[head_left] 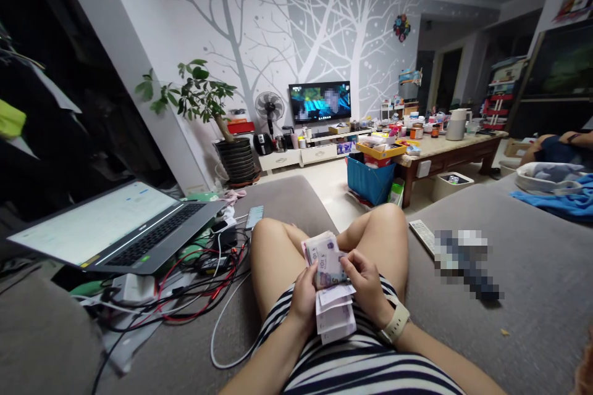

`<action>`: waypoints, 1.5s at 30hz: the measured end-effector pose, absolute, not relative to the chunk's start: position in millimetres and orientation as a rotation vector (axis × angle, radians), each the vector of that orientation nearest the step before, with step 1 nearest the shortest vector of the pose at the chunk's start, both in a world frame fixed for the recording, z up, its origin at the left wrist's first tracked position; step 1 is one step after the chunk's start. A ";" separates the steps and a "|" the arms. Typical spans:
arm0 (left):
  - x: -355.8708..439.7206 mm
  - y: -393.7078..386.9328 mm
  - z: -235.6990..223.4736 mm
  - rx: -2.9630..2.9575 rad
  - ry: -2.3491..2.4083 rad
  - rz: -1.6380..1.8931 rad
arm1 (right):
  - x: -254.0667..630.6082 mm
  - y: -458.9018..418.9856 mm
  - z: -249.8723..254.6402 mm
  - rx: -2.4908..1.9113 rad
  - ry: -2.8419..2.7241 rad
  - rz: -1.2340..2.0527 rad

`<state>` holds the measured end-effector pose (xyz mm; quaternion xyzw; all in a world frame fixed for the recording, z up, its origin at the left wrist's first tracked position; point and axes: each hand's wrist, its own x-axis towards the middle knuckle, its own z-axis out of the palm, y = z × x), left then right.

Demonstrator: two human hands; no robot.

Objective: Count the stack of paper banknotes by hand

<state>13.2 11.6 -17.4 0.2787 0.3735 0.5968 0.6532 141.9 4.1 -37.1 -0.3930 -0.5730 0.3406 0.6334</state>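
Floor (334, 194) opens beyond the sofa edge (309, 200), past held banknotes (328, 259)

My one feed looks from the wearer's head, forward and down: striped clothing (370, 373) close at six o'clock, the television (319, 102) far off at twelve.

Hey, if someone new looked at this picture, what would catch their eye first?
Probably the banknotes, held low in the middle with the left hand and right hand both on them. Next, perhaps, the large tree mural at the back, behind the lit television. At the left, an open laptop with its display lit lies beside tangled cables.
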 end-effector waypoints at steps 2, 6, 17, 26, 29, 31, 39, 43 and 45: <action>13.4 11.3 -17.0 0.633 0.843 1.352 | 142.0 3.6 -36.3 -0.898 -1.316 0.780; 14.4 9.9 -14.5 0.613 0.865 1.349 | 142.2 1.7 -34.2 -0.883 -1.315 0.799; 12.7 1.1 -2.4 0.729 0.922 1.350 | 143.0 -3.5 -30.6 -0.827 -1.367 0.801; 14.7 10.6 -19.2 0.630 0.859 1.343 | 145.0 -1.9 -39.3 -0.759 -1.382 0.797; 15.8 8.4 -16.8 0.623 0.845 1.339 | 144.8 2.1 -41.6 -0.844 -1.369 0.793; 15.8 6.1 -14.4 0.627 0.825 1.323 | 144.6 5.4 -42.2 -0.932 -1.335 0.785; 14.5 3.8 -18.2 0.688 0.774 1.265 | 143.9 13.9 -46.7 -1.017 -1.302 0.785; 14.6 6.1 -19.3 0.674 0.785 1.275 | 143.3 15.7 -50.6 -1.021 -1.299 0.776; 14.9 7.1 -17.8 0.648 0.816 1.306 | 143.4 15.0 -50.4 -1.010 -1.298 0.788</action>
